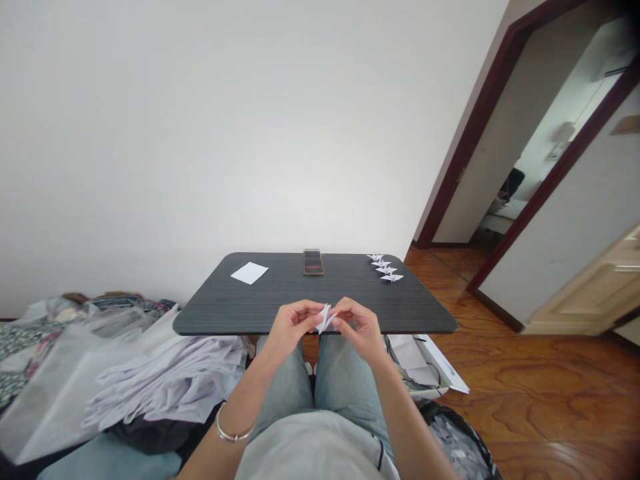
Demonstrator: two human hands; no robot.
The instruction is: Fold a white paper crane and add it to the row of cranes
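Note:
Between my two hands, over the table's front edge, is a small piece of folded white paper (pixel 324 319). My left hand (pixel 296 324) pinches its left side with thumb and forefinger. On the other side, my right hand (pixel 358 324) grips the paper the same way. Parts of the folds are hidden behind my fingertips. Several finished white paper cranes (pixel 392 277) stand in a row at the table's right side. A stack or sheet of square white paper (pixel 249 273) lies flat on the left.
The dark table (pixel 215 300) stands against a white wall. A phone-like object on a stand (pixel 313 263) sits at its back middle. Heaped white cloth (pixel 170 380) is at lower left. An open white box (pixel 425 367) and a black bag (pixel 463 440) are on the right.

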